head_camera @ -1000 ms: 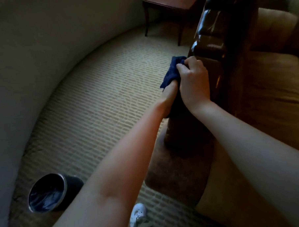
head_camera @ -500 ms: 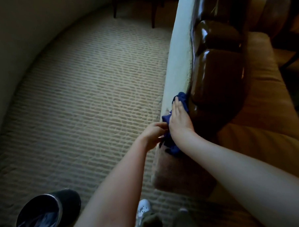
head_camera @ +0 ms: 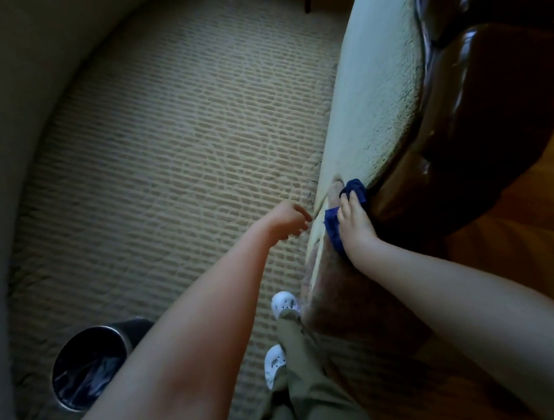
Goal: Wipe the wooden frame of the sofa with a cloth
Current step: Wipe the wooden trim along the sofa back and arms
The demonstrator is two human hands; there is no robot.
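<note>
Cloth: a dark blue cloth, soft and bunched into folds, lay against the side of the sofa where the pale panel met the dark frame; part of it showed above the fingers and part hung below the palm.
Right hand: the right hand pressed flat on the cloth, fingers straight and together, pointing up along the frame edge.
Left hand: the left hand hung in the air just beside the sofa's side, apart from the cloth, fingers loosely curled and holding nothing (its outline was blurred).
Wooden frame: the wooden frame was dark brown, glossy and rounded, with bulging carved sections that caught highlights; it curved down to the cloth.
Sofa side: a pale, fuzzy-textured panel ran alongside the frame, with a brownish, napped fabric below it.
Seat: a tan cushion lay on the far side of the frame.
Floor: the carpet was beige with a ribbed, brick-like weave, and a broad stretch of it lay open to the left of the sofa.
Bin: a round dark waste bin with a shiny liner stood at lower left, well apart from the sofa.
Feet: white perforated shoes and olive trousers stood close against the sofa's base.
</note>
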